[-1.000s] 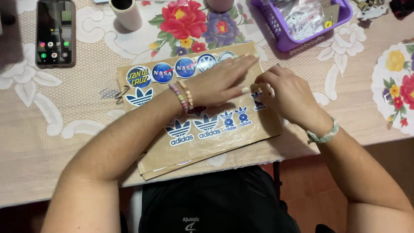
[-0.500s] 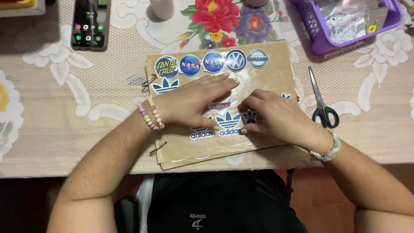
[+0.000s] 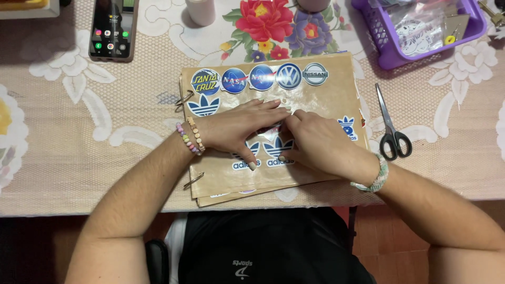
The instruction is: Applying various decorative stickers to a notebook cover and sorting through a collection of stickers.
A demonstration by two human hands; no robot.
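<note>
Your left hand (image 3: pixel 239 129) lies flat, fingers spread, pressing on the brown ring-bound sticker page (image 3: pixel 326 100) at the table's near edge. Your right hand (image 3: pixel 321 142) sits just beside it, fingertips bent down onto a small clear-backed sticker (image 3: pixel 271 129) between the two hands; whether you're pinching it, I can't tell. Round and trefoil stickers (image 3: pixel 261 77) crowd the page above and under your palms. Black-handled scissors (image 3: pixel 392 126) lie just right of the page. A phone (image 3: pixel 112 27) rests far left, a purple basket (image 3: pixel 389 47) far right, on the lace floral tablecloth (image 3: pixel 63 131).
</note>
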